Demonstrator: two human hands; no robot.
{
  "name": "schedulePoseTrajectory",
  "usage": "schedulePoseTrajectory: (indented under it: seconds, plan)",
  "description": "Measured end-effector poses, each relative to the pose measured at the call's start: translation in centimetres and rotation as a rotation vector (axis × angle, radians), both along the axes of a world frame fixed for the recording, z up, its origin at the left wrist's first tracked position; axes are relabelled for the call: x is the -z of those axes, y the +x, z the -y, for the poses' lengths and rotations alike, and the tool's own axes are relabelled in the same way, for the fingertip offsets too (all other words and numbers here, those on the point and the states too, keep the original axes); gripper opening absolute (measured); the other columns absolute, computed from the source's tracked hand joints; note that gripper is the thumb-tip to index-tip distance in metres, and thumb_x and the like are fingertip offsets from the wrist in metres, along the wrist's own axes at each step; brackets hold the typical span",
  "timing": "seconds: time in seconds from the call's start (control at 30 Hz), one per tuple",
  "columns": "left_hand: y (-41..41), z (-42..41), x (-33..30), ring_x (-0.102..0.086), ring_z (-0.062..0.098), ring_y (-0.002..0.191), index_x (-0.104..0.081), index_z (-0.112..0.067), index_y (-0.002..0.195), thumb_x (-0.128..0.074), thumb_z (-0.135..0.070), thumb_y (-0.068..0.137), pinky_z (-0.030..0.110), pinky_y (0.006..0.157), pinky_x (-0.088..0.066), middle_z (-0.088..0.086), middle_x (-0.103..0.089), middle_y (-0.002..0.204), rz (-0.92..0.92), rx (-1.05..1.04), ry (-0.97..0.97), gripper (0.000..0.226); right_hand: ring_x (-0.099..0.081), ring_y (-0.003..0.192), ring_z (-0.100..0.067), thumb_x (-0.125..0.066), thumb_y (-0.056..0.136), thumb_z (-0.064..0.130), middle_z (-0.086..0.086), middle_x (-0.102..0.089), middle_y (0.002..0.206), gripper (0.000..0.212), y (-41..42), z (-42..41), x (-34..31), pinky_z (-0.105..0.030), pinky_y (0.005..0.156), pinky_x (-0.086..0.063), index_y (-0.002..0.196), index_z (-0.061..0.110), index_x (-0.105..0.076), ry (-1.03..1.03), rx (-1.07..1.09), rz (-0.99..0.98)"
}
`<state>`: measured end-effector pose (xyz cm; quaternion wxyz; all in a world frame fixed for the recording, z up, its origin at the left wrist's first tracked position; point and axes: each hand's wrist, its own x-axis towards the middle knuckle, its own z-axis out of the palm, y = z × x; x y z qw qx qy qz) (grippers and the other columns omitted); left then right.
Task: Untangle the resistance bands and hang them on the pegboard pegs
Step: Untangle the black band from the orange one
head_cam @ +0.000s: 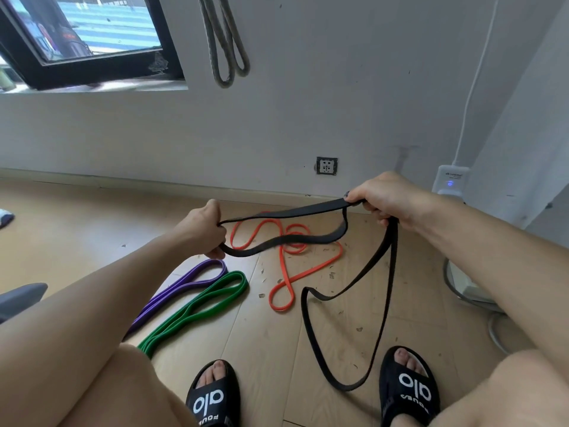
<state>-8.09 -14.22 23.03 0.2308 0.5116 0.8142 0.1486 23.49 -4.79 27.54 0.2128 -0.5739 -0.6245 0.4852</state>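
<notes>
Both hands grip a black band [286, 241] above a wood floor [92, 229] by a white wall [308, 118].

Left of the fingers, a dark-framed window [92, 41]; a grey band [226, 41] hangs on the wall above them. The left hand [204, 231] has its fingers curled round one loop of the black band, and the right hand [381, 198] clenches the other end, its slack trailing to the floor. Below the fingers lie a purple band [184, 286], green band [200, 306] and, beyond them, an orange band [283, 254]. Black slippers [212, 396] read "alo". Right of the fingers, a socket [327, 165] and a white plug-in device [449, 180] with a blue light.
</notes>
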Motion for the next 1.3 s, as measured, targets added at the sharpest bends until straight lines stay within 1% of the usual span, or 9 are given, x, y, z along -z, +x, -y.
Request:
schedulePoseTrajectory:
  seconds: [0.23,0.43,0.6,0.73,0.93,1.03,1.13,1.2,1.3]
  plan:
    - [0.5,0.5,-0.5,-0.066,0.017,0.06,-0.056,-0.022,0.089,-0.076,-0.024,0.087,0.023,0.046,-0.049,0.005,-0.068,0.086,-0.188,0.217,-0.216,0.021,-0.03,0.042,-0.014,-0.071,0.087,0.02,0.002,-0.037,0.05,0.015,-0.5,0.4,-0.6,-0.026,0.043,-0.031,0.077,0.013,-0.062,0.008,-0.057,-0.002]
    - [2.1,0.7,-0.9,-0.063,0.017,0.105,-0.051,-0.035,0.132,-0.082,-0.047,0.081,0.034,0.095,-0.053,-0.005,-0.063,0.123,-0.149,0.432,-0.283,0.061,-0.025,0.045,-0.014,-0.071,0.091,0.017,0.005,-0.033,0.049,0.038,-1.9,2.1,-1.5,-0.025,0.044,-0.025,0.057,0.019,-0.055,-0.055,-0.285,-0.062]
    - [6.8,0.6,-2.4,-0.058,0.007,0.125,-0.045,-0.04,0.144,-0.081,-0.042,0.084,0.032,0.109,-0.045,-0.011,-0.061,0.134,0.315,0.591,-0.05,0.07,-0.027,0.044,-0.011,-0.068,0.095,0.021,0.006,-0.035,0.05,0.029,-3.3,3.5,-1.8,-0.024,0.046,-0.024,0.067,0.014,-0.06,-0.049,-0.46,-0.017]
    - [9.3,0.1,-2.8,-0.068,0.026,0.106,-0.066,-0.018,0.122,-0.071,-0.026,0.093,0.04,0.1,-0.054,0.005,-0.074,0.112,0.371,0.638,0.117,0.03,-0.026,0.045,-0.011,-0.064,0.099,0.027,0.006,-0.033,0.05,0.027,-3.5,3.6,-1.8,-0.023,0.044,-0.025,0.081,0.008,-0.059,-0.059,-0.486,-0.055]
    - [8.9,0.0,-3.6,-0.042,0.003,0.055,-0.064,-0.015,0.089,-0.064,-0.021,0.099,0.016,0.058,-0.036,-0.006,-0.061,0.07,0.219,0.64,0.09,0.012,-0.042,0.05,-0.01,-0.074,0.091,0.036,0.002,-0.052,0.064,0.034,-2.3,3.2,-1.5,-0.023,0.049,-0.037,0.098,0.003,-0.069,0.033,-0.553,0.039]
    - [8.3,0.0,-4.0,-0.055,0.021,0.064,-0.062,-0.008,0.096,-0.064,-0.035,0.097,0.018,0.057,-0.035,0.02,-0.065,0.085,0.237,0.634,0.041,0.027,-0.056,0.053,-0.009,-0.077,0.087,0.014,0.003,-0.064,0.066,0.012,-1.6,2.9,-1.6,-0.021,0.052,-0.046,0.095,0.013,-0.069,0.085,-0.639,0.189]
    - [7.4,-0.1,-4.2,-0.067,0.043,0.098,-0.06,-0.006,0.094,-0.064,-0.045,0.086,0.043,0.072,-0.048,0.018,-0.061,0.083,0.273,0.603,0.02,0.04,-0.063,0.058,-0.005,-0.074,0.087,0.012,0.008,-0.067,0.062,0.01,-1.4,2.5,-1.3,-0.017,0.056,-0.046,0.084,0.02,-0.069,0.161,-0.621,0.251]
    - [7.2,-0.1,-4.3,-0.067,0.039,0.098,-0.064,-0.013,0.094,-0.066,-0.04,0.089,0.053,0.083,-0.052,0.015,-0.069,0.09,0.229,0.629,-0.006,0.028,-0.063,0.064,-0.005,-0.073,0.087,0.014,0.007,-0.07,0.068,0.01,-1.6,2.5,-1.3,-0.016,0.06,-0.045,0.081,0.022,-0.07,0.199,-0.622,0.251]
    - [7.5,-0.2,-4.0,-0.06,0.017,0.076,-0.065,-0.022,0.099,-0.073,-0.034,0.09,0.036,0.073,-0.049,-0.005,-0.068,0.083,0.138,0.657,0.029,0.017,-0.057,0.066,-0.008,-0.07,0.086,0.011,0.003,-0.064,0.072,0.008,-2.4,3.1,-1.0,-0.021,0.062,-0.044,0.082,0.017,-0.069,0.244,-0.648,0.222]
